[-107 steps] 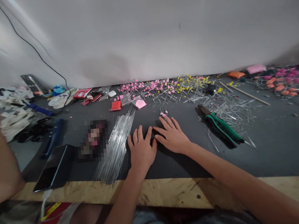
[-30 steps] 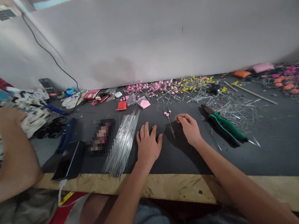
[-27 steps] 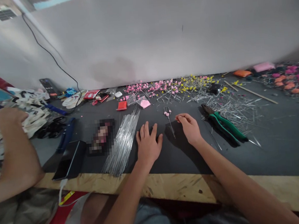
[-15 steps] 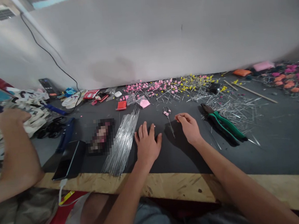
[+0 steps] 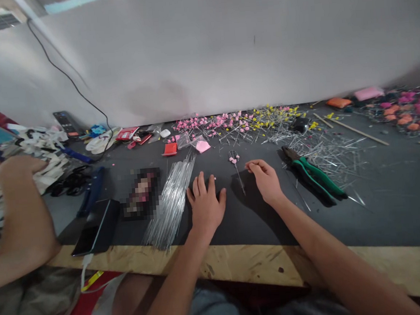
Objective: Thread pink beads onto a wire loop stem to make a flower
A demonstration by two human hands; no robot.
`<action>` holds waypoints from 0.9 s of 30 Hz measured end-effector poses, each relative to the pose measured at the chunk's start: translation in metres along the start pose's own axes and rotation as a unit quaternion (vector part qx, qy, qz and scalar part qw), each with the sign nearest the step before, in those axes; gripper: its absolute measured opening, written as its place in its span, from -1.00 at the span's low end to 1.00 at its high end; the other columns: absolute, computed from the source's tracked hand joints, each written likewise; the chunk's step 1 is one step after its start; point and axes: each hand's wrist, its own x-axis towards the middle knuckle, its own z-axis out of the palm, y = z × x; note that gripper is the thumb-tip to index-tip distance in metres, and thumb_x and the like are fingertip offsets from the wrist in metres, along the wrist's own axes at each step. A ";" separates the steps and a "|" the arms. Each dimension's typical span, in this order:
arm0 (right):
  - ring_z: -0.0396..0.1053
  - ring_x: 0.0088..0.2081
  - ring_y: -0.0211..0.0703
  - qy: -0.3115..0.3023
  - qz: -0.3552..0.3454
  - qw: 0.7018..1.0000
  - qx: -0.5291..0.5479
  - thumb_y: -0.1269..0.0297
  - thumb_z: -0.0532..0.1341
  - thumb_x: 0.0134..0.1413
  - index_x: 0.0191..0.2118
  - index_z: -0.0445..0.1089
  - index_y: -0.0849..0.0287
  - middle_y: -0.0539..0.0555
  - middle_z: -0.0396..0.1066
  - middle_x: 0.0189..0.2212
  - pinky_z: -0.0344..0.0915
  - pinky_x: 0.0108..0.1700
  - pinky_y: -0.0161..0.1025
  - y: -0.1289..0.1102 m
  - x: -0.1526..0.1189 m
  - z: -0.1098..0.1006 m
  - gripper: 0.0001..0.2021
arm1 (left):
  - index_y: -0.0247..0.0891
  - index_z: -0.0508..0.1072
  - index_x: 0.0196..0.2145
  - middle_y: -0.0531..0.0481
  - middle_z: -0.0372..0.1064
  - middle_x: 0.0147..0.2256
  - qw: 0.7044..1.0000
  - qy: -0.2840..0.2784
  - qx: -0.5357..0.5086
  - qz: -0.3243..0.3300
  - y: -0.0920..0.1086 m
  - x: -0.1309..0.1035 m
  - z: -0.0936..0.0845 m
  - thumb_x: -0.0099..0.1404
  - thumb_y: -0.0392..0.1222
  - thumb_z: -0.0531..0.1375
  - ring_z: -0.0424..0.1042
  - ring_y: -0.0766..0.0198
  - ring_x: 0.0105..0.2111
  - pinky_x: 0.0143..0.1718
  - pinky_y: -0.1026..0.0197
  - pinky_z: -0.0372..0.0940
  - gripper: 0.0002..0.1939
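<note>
My left hand (image 5: 206,204) rests palm down on the dark tabletop with its fingers spread. Close to its index fingertip is a tiny pale pink bit (image 5: 215,178). Beside that hand, to the left, lies a bundle of thin metal wires (image 5: 173,199). Between my two hands is a twisted wire stem (image 5: 239,177) with small pink flowers (image 5: 234,159) and wire loops at its top. My right hand (image 5: 265,178) hovers or rests just right of the stem, apart from it, thumb and forefinger pinched; anything between them is too small to make out.
Green-handled pliers (image 5: 316,176) lie right of my right hand, by scattered wire pieces (image 5: 335,155). Pink-tipped stems (image 5: 210,123) and yellow-tipped stems (image 5: 275,116) line the wall. At left are a phone (image 5: 95,227) and another person's forearm (image 5: 25,215).
My left hand has shifted very slightly left. My right hand keeps its pinch in nearly the same place, and the flowered stem lies where it was.
</note>
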 end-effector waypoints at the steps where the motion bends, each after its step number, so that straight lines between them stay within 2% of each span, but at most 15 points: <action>1: 0.28 -0.40 -0.22 0.000 -0.001 1.000 0.000 0.18 0.13 -0.08 -0.41 0.41 0.15 0.01 0.40 -0.45 0.17 -0.30 -0.27 0.000 0.000 0.000 -0.81 | -0.25 0.18 0.12 -0.23 -0.08 0.21 1.000 0.000 0.001 0.005 0.000 0.000 0.000 0.30 0.01 -0.11 -0.06 -0.06 0.19 0.13 -0.21 -0.10 -0.50; 8: 0.28 -0.39 -0.22 0.000 -0.003 1.000 -0.003 0.17 0.12 -0.07 -0.42 0.41 0.14 0.00 0.40 -0.45 0.17 -0.30 -0.27 0.002 0.001 0.000 -0.81 | -0.30 0.24 0.08 -0.23 -0.07 0.21 1.000 -0.001 0.010 -0.002 0.000 0.000 0.002 0.30 0.02 -0.11 -0.06 -0.05 0.19 0.15 -0.19 -0.13 -0.49; 15: 0.28 -0.41 -0.20 -0.001 -0.001 1.000 -0.013 0.13 0.12 -0.08 -0.40 0.41 0.15 0.03 0.41 -0.44 0.18 -0.33 -0.27 0.003 0.002 0.000 -0.78 | -0.34 0.30 0.03 -0.26 -0.04 0.19 1.000 0.018 0.002 -0.020 -0.004 0.004 0.005 0.28 0.01 -0.06 -0.05 -0.07 0.18 0.13 -0.17 -0.07 -0.51; 21: 0.28 -0.38 -0.21 -0.005 -0.003 1.000 -0.011 0.16 0.11 -0.06 -0.42 0.41 0.14 0.01 0.40 -0.44 0.18 -0.29 -0.27 0.000 0.000 0.000 -0.80 | -0.27 0.42 -0.13 -0.22 0.03 0.16 0.998 0.045 -0.021 -0.048 -0.008 0.017 0.006 0.27 -0.09 -0.02 0.04 -0.09 0.13 0.01 -0.16 0.11 -0.66; 27: 0.28 -0.38 -0.20 -0.009 0.005 1.000 -0.015 0.18 0.11 -0.07 -0.41 0.41 0.14 0.02 0.40 -0.44 0.19 -0.31 -0.27 -0.002 0.001 0.001 -0.80 | -0.24 0.47 -0.26 -0.16 0.16 0.09 0.996 0.060 -0.048 -0.040 -0.010 0.028 0.007 0.26 -0.17 -0.01 0.08 -0.05 0.11 0.02 -0.12 0.13 -0.73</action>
